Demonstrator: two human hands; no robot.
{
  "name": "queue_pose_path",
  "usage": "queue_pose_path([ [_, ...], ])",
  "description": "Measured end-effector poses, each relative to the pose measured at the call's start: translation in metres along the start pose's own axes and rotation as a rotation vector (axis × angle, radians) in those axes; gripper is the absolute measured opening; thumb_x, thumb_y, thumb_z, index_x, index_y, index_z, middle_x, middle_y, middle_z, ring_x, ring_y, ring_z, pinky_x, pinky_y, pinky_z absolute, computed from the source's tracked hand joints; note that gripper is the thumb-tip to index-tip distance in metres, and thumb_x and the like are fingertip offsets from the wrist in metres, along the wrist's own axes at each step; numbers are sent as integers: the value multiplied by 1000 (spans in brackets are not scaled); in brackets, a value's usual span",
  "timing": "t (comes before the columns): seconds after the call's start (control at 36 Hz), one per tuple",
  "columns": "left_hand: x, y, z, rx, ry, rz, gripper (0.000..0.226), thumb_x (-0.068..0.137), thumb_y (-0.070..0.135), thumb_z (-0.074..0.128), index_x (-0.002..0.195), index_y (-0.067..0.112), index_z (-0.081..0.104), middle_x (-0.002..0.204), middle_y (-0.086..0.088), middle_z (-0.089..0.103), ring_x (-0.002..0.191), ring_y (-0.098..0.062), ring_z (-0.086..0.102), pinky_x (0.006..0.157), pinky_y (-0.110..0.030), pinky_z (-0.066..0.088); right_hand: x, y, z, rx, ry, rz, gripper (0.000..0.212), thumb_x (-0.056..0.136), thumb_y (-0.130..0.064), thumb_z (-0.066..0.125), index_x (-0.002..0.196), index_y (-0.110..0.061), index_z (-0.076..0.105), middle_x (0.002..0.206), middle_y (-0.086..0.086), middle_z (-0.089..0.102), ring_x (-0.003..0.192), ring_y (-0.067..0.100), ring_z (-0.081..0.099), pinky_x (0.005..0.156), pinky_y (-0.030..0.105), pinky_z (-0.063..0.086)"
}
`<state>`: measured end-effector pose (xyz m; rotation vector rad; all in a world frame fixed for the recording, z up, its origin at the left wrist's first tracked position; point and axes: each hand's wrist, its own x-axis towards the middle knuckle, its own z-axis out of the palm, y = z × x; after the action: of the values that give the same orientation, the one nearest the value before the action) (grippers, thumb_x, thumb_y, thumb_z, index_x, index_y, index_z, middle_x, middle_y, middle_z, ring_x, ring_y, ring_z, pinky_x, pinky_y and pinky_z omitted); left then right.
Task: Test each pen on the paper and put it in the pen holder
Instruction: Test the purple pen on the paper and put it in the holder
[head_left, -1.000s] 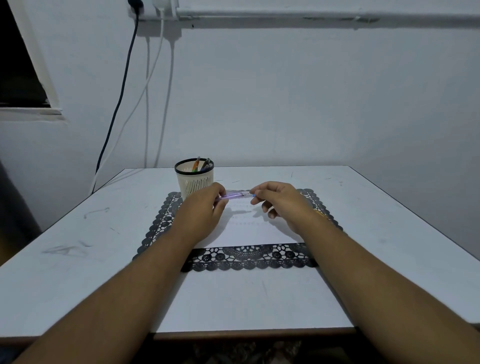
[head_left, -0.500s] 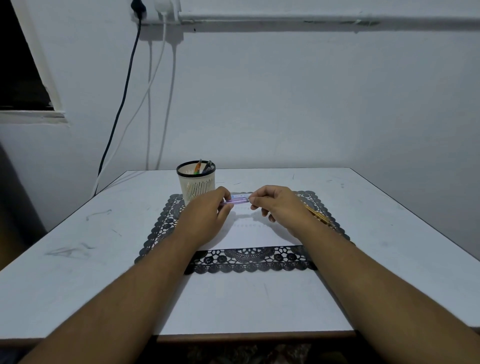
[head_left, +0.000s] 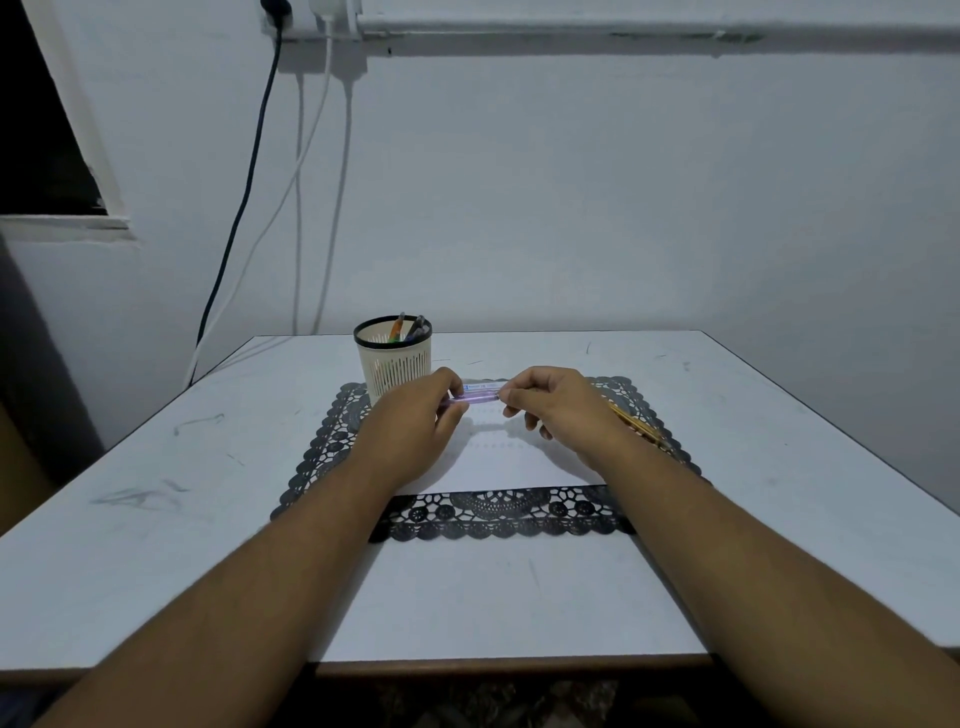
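Purple pen (head_left: 477, 398) held level above paper (head_left: 498, 457), just right of pen holder (head_left: 394, 358). Left hand (head_left: 415, 421) and right hand (head_left: 556, 410) fingers pinch its ends. Likely light, stiff, smooth; grip mid-barrel.

Purple pen (head_left: 478, 398) level above white paper (head_left: 498, 460); slotted cream pen holder (head_left: 394, 358) upright behind.

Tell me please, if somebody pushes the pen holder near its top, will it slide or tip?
The pen holder is taller than wide, so a high push probably tips it. Its slotted plastic wall and few pens suggest it is light. It stands partly on the lace mat, which may catch its base.
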<state>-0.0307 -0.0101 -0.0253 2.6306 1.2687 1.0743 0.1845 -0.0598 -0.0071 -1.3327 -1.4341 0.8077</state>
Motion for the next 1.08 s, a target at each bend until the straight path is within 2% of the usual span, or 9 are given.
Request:
queue_pose_path([
  [0.28, 4, 0, -3, -19, 11, 11, 12, 102, 35, 56, 109, 26, 58, 90, 9, 64, 81, -13, 58, 65, -33, 45, 6, -1, -5, 85, 19, 53, 10, 97, -17, 71, 92, -9, 75, 87, 8, 79, 67, 15, 65, 57, 29, 50],
  [0.36, 2, -2, -1, -21, 4, 7, 12, 103, 35, 56, 110, 25, 58, 89, 10, 63, 81, -12, 58, 68, -35, 49, 6, 2, -6, 189, 27, 121, 9, 98, -9, 68, 92, -1, 69, 91, 14, 79, 69, 21, 67, 56, 30, 53],
  [0.53, 2, 0, -2, -9, 1, 6, 13, 103, 36, 56, 110, 26, 58, 91, 11, 63, 82, -11, 58, 66, -32, 45, 6, 3, -8, 308, 13, 191, 8, 96, 4, 60, 93, -3, 60, 87, 18, 76, 63, 22, 64, 58, 31, 55],
  [0.75, -1, 1, -1, 8, -7, -6, 13, 102, 36, 57, 110, 26, 58, 91, 9, 65, 84, -13, 59, 62, -30, 34, 7, 7, -4, 206, 6, 183, 16, 96, 2, 56, 92, -6, 69, 81, 15, 73, 59, 19, 59, 55, 30, 50],
  [0.86, -1, 1, -1, 8, -8, -5, 12, 102, 36, 57, 110, 27, 58, 92, 10, 65, 85, -13, 59, 59, -18, 32, 7, 6, -2, 148, 7, 176, 27, 97, 2, 51, 89, -6, 76, 77, 11, 71, 59, 16, 58, 55, 30, 51],
  [0.97, 2, 2, -3, 1, -11, -6, 12, 102, 36, 58, 110, 27, 58, 92, 10, 65, 85, -13, 59, 62, -29, 35, 8, 5, -2, 146, -2, 167, 21, 100, -4, 57, 94, -5, 77, 81, 13, 70, 62, 19, 59, 61, 37, 55],
  [1.08, 0, 1, -1, 10, -28, -9, 11, 102, 36, 58, 110, 28, 57, 92, 9, 65, 84, -14, 59, 62, -30, 36, 6, 7, 0, 124, -29, 147, 14, 99, -13, 66, 92, -6, 76, 81, 10, 71, 63, 20, 60, 63, 38, 57],
])
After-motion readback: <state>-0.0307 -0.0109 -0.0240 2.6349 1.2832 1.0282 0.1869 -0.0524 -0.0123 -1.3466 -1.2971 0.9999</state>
